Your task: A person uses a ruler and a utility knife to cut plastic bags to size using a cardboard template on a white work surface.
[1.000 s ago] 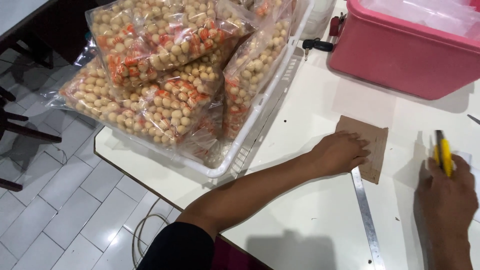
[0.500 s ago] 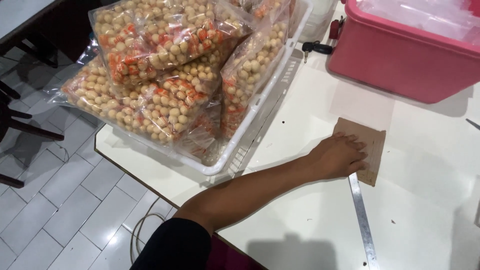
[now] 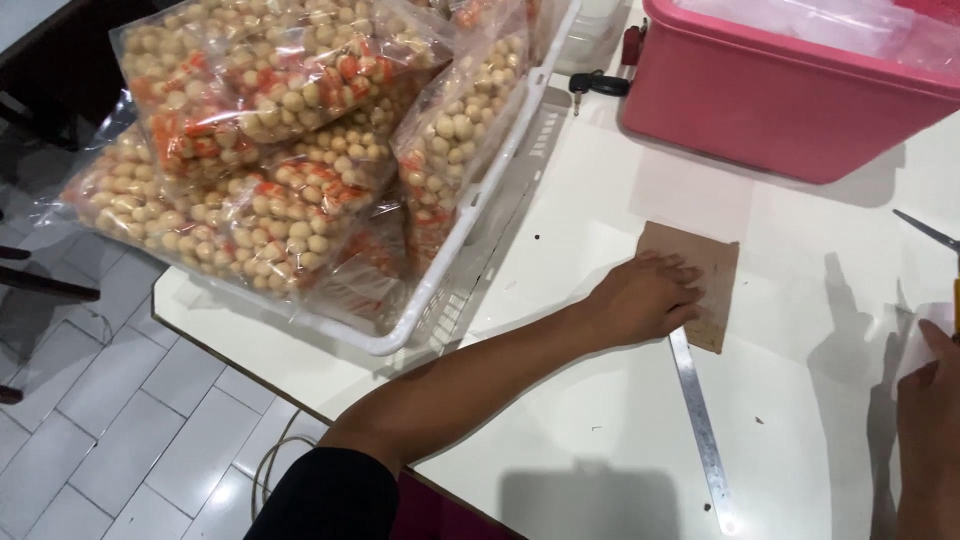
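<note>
Pressing flat, left hand [image 3: 645,298] pins brown card [image 3: 712,268] beside steel ruler [image 3: 702,425] — right hand's [image 3: 928,430] grip unclear.

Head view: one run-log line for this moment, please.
left hand: flat on brown card | right hand: at frame edge, grip unclear | steel ruler: on white table

Bare white table [image 3: 600,440] is lying open across the lower centre of the frame, crossed only by a steel ruler [image 3: 700,420]. A pink tub [image 3: 780,100] is blocking the upper right, and a basket [image 3: 470,250] of snack bags [image 3: 280,150] is crowding the upper left.
</note>
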